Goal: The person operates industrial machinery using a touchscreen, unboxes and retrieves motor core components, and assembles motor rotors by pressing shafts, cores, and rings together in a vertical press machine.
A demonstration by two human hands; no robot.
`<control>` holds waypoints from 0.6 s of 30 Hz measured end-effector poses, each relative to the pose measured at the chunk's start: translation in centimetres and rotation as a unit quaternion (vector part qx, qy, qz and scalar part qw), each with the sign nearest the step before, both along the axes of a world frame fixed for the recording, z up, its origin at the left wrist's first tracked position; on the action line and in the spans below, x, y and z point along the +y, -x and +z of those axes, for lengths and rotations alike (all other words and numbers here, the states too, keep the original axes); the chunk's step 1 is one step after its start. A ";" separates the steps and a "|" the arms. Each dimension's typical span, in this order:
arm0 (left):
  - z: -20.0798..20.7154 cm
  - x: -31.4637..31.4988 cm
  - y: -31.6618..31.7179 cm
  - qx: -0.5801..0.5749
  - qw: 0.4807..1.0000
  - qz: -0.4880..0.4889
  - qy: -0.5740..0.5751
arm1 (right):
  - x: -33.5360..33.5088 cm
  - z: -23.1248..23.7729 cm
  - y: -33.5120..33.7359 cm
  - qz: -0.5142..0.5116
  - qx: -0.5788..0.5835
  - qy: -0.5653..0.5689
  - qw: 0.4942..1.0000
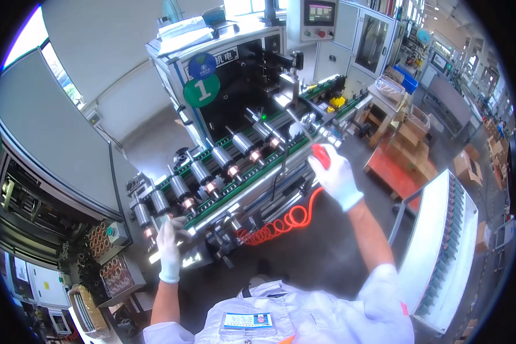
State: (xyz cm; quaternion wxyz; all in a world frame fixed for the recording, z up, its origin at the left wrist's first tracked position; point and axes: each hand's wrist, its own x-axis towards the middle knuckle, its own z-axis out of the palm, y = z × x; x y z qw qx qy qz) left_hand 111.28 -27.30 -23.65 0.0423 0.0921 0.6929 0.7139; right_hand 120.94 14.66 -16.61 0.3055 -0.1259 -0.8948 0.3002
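My right hand [337,176], in a white glove, is closed around a red air blow gun [321,156]. Its long thin metal nozzle points up and left over the conveyor. My left hand [169,246], gloved too, reaches to the conveyor's near left end. Its fingers look stretched and apart beside a motor armature [161,202]; whether they touch it I cannot make out. Several armatures with steel cores and copper commutators lie in a row across the green conveyor [235,192], among them a middle one [220,156].
An orange coiled hose [295,217] hangs before the conveyor and runs up toward my right hand. Behind stands a machine with a green round sign [201,92]. A white rack [441,258] is at right, past it a red pallet [396,172] with cartons. Copper parts [100,239] sit at left.
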 end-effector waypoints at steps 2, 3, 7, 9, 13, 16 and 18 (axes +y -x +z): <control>0.0 1.0 0.2 -0.011 0.998 -0.029 0.045 | 0.9 0.5 3.4 -0.038 -0.053 -0.067 0.996; 0.5 0.9 -0.1 -0.009 0.997 -0.027 0.070 | 1.3 0.4 5.6 -0.036 -0.087 -0.074 0.993; -0.7 0.7 0.1 -0.034 0.997 -0.011 0.061 | 2.0 1.2 12.5 -0.032 -0.166 -0.117 0.979; -1.2 0.6 0.6 -0.055 0.997 -0.009 0.049 | 3.2 1.0 15.7 -0.038 -0.225 -0.120 0.966; -2.1 -0.9 1.4 -0.074 0.997 0.003 0.024 | 3.6 0.5 20.2 -0.038 -0.209 -0.125 0.969; -2.3 -1.3 2.1 -0.094 0.995 0.016 0.020 | 3.0 0.9 21.9 -0.056 -0.217 -0.130 0.966; -2.9 -1.2 2.6 -0.093 0.995 0.027 0.028 | 3.0 0.6 22.6 -0.052 -0.185 -0.154 0.969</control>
